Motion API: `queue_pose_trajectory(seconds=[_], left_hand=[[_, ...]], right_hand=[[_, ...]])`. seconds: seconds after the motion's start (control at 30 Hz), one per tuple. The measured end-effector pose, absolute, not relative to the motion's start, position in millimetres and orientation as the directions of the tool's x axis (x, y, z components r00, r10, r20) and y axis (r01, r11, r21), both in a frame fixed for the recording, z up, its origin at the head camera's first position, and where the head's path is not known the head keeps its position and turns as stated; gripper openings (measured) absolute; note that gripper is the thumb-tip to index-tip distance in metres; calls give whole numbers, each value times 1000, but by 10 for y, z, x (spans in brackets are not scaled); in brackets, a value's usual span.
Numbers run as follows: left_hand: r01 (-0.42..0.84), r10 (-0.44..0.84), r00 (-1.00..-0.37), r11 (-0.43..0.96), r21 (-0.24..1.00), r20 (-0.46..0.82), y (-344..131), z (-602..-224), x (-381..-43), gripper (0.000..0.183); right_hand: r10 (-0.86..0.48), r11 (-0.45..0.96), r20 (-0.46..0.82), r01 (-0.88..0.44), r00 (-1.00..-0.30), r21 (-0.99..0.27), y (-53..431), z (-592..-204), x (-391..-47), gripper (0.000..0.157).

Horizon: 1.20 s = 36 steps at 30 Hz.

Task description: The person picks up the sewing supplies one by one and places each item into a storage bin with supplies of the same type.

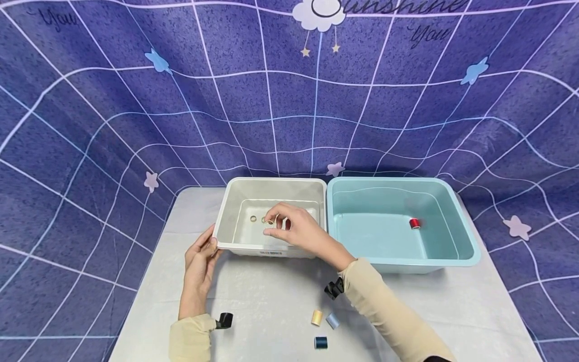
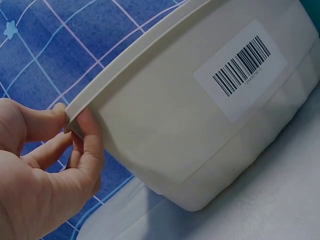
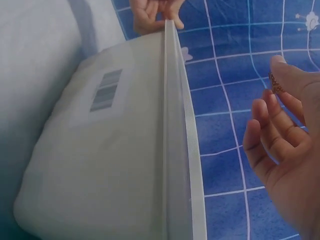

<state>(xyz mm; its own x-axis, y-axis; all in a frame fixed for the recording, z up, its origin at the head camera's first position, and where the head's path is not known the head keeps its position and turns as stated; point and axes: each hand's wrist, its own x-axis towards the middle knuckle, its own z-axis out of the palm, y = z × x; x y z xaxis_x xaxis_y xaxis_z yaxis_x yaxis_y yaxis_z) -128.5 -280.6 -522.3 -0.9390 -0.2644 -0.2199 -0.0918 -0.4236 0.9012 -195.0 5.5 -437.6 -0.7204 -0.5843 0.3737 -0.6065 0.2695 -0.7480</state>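
My left hand (image 1: 200, 261) grips the rim of the whitish plastic bin (image 1: 228, 221) at its near left corner, thumb on top and fingers underneath. In the left wrist view, that bin's side (image 2: 150, 130) carries a barcode label. Above the bin's inside, my right hand (image 1: 294, 226) pinches a small gold-coloured openwork ring (image 3: 275, 84) between thumb and index finger, the other fingers loosely bent. On the bin floor below lies another small ring (image 1: 253, 218), with at least one more partly hidden near the right fingertips.
A light blue bin (image 1: 470, 251) stands right against the whitish one, with a red thread spool (image 1: 414, 223) inside. On the table nearer me lie a yellow spool (image 1: 316, 317), a light blue spool (image 1: 332, 320) and a dark blue spool (image 1: 320, 342). A patterned curtain (image 1: 289, 100) hangs behind.
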Motion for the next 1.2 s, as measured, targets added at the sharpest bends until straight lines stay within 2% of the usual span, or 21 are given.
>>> queue_pose_trajectory(seconds=[0.47,0.83,1.2], left_hand=[[-92,-264,-938,-433,897,-224,-2807,-5214,-1291,56],[-120,-279,-926,-422,899,-254,-2804,-5223,-1291,54],[-85,-264,-940,-431,898,-216,-2807,-5233,-1280,57]], right_hand=[[-560,337,315,-557,-766,-759,-3,-4293,-2299,25],[-569,368,282,-546,-772,-753,-106,-4241,-2572,15],[-577,405,277,-564,-768,-720,-213,-4217,-2731,11]])
